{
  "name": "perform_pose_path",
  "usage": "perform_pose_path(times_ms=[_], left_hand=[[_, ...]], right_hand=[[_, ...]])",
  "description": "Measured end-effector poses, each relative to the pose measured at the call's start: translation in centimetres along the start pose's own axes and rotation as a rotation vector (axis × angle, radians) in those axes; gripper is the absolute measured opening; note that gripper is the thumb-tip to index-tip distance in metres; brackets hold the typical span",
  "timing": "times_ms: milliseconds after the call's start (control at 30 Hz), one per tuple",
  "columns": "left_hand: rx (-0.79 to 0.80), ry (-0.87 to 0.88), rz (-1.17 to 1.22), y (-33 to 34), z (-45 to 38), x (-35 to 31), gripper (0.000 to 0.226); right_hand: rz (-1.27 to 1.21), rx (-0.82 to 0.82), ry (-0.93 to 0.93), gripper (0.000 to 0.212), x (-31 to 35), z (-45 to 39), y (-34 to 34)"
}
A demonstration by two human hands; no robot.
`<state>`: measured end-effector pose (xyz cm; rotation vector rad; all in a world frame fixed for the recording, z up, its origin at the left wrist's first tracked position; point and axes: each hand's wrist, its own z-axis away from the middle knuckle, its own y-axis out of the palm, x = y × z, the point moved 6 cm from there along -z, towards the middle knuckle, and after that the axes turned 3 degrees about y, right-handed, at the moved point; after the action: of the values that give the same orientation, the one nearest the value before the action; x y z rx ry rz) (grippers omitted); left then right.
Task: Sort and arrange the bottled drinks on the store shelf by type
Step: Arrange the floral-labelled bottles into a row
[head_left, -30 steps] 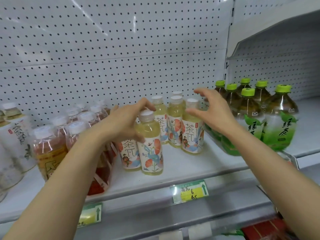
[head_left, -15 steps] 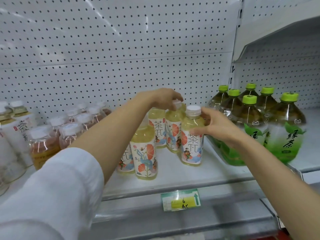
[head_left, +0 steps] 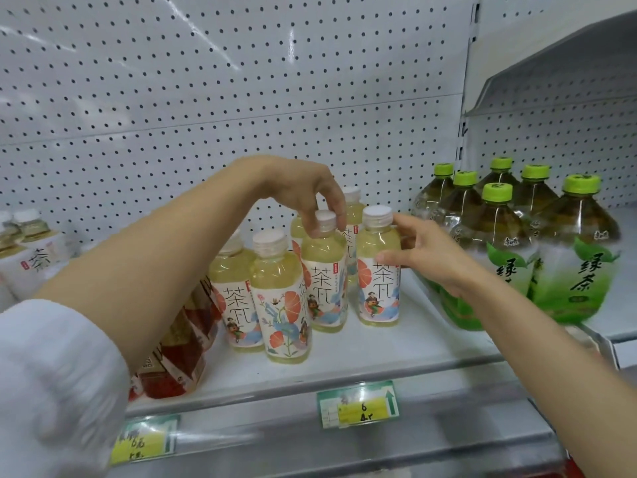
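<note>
Since half a second ago the left hand (head_left: 303, 188) has shifted from the rear caps to the middle pale tea bottle (head_left: 325, 270), its fingers (head_left: 339, 210) now pinching that bottle's white cap from above. Right hand (head_left: 431, 257) has slid off the neighbouring bottle (head_left: 378, 267); its fingers are released, nearly straight, thumb tip touching the label and the rest lying along the bottle's right side.

Both bottles stand upright mid-shelf, just beside each other. Two more of the same tea (head_left: 281, 298) stand nearer the shelf's front edge, to their left, and others sit behind them towards the pegboard (head_left: 206, 98).

Left of this cluster, partly hidden by the forearm, are red-labelled bottles (head_left: 179, 353) near the front edge. At the far left end stand white-labelled bottles (head_left: 32, 253). Towards the right end, large green-capped tea bottles (head_left: 582, 250) crowd together, apart from the small ones.

Price tags (head_left: 358, 403) hang on the shelf's front rail (head_left: 448, 408). A white sleeve (head_left: 51, 381) covers the left upper arm.
</note>
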<state>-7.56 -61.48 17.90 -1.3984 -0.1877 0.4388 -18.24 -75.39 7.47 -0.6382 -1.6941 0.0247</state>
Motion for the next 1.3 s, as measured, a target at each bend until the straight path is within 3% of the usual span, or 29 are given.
perform_pose_path(times_ms=[367,567,633,700,767,867,967,1067,1200,1300], left_hand=[[-0.144,-0.017,0.018,0.3,0.3,2.3,0.032],[-0.107,-0.032,0.029,0.0,-0.1,3.4,0.029],[-0.210,-0.014,0.114,-1.2,0.2,3.7,0.030],[-0.373,-0.061,0.138,-2.8,0.0,4.9,0.033],[-0.338,-0.166,0.110,-2.7,-0.9,6.5,0.044],[-0.160,-0.244,0.159,-0.3,-2.6,8.1,0.045],[-0.226,-0.224,0.129,0.4,-2.9,8.4,0.035],[-0.272,-0.218,0.127,0.6,-2.5,8.2,0.035],[-0.253,-0.260,0.090,0.8,-1.8,7.4,0.044],[-0.355,-0.328,-0.035,-0.7,1.1,6.6,0.065]], right_hand=[[-0.004,0.015,-0.061,0.053,-0.7,-2.3,1.4],[0.066,0.072,-0.040,0.051,-0.4,-3.2,2.2],[0.069,-0.014,-0.074,0.049,0.6,-3.6,1.3],[0.081,-0.240,-0.119,0.049,2.4,-4.6,-0.5],[0.121,-0.374,-0.109,0.051,3.8,-6.2,-1.8],[0.188,-0.267,0.034,0.060,3.8,-9.4,-1.1],[0.164,-0.155,0.116,0.053,2.5,-11.3,0.3],[0.086,-0.178,0.096,0.043,1.3,-12.1,0.8],[0.048,-0.157,0.093,0.047,0.7,-12.1,1.5],[0.133,-0.343,0.050,0.047,1.1,-10.6,0.5]])
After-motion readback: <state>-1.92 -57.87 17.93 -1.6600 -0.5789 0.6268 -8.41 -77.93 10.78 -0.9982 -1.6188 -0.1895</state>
